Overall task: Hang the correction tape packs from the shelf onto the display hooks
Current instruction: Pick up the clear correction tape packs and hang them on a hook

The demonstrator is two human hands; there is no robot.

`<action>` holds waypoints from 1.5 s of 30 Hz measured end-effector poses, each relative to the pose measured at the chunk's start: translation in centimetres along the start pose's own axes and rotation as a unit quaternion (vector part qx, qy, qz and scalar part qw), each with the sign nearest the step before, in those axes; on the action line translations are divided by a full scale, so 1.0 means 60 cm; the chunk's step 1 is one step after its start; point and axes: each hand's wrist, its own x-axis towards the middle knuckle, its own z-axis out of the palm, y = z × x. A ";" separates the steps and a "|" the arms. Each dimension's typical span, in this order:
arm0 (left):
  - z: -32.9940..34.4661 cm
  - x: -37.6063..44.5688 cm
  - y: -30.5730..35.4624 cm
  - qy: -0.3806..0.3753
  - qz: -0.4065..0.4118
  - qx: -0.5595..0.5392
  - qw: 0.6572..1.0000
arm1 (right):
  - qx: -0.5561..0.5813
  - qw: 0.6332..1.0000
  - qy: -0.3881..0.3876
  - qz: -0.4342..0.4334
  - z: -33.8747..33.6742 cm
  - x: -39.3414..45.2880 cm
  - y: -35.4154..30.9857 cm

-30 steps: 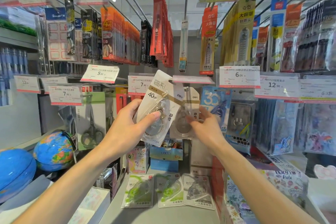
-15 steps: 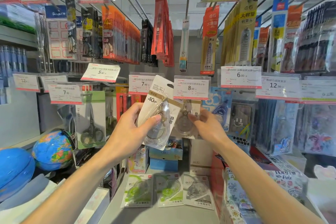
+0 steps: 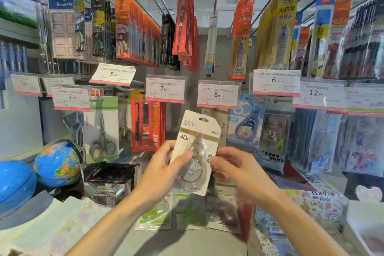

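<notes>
A white correction tape pack (image 3: pixel 198 131) marked 40m is held upright and slightly tilted in front of the display. My left hand (image 3: pixel 162 166) grips it from the left, thumb across the clear blister. My right hand (image 3: pixel 236 168) pinches its right edge with curled fingertips. Behind it, a matching pack (image 3: pixel 222 118) hangs on the hook under the 8.00 price tag (image 3: pixel 218 94). On the shelf below lie three more packs: a green one (image 3: pixel 154 214), a second one (image 3: pixel 190 212) and a grey one (image 3: pixel 225 214), blurred and partly hidden by my hands.
Red pen sets (image 3: pixel 146 124) and scissors (image 3: pixel 101 131) hang to the left, a blue tape pack (image 3: pixel 245 124) to the right. Two globes (image 3: pixel 56 164) sit at lower left. Rows of hooks with hanging goods crowd the space above.
Both hands have dropped lower. My right hand left the pack hanging under the 8.00 tag and came to the right edge of the pack in my left hand.
</notes>
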 end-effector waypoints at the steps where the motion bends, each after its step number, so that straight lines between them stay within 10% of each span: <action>1: 0.009 -0.003 -0.002 -0.007 -0.005 -0.007 1.000 | 0.005 1.000 -0.010 -0.003 0.006 -0.004 0.001; 13: 0.002 0.008 0.020 -0.001 0.097 0.123 0.988 | 0.057 0.998 0.013 -0.002 -0.023 -0.014 -0.004; 21: -0.026 0.081 0.125 0.064 0.409 0.429 0.803 | 0.043 0.999 0.033 -0.004 -0.084 -0.023 -0.014; 30: -0.011 0.125 0.180 0.015 0.450 0.554 0.700 | 0.013 0.999 0.040 -0.022 -0.105 -0.034 -0.018; 37: -0.028 0.129 0.188 -0.005 0.427 0.426 0.798 | -0.004 0.998 0.035 -0.054 -0.091 -0.016 -0.032; 45: -0.024 0.129 0.189 -0.017 0.400 0.391 0.829 | -0.005 0.998 0.039 -0.056 -0.059 0.034 -0.051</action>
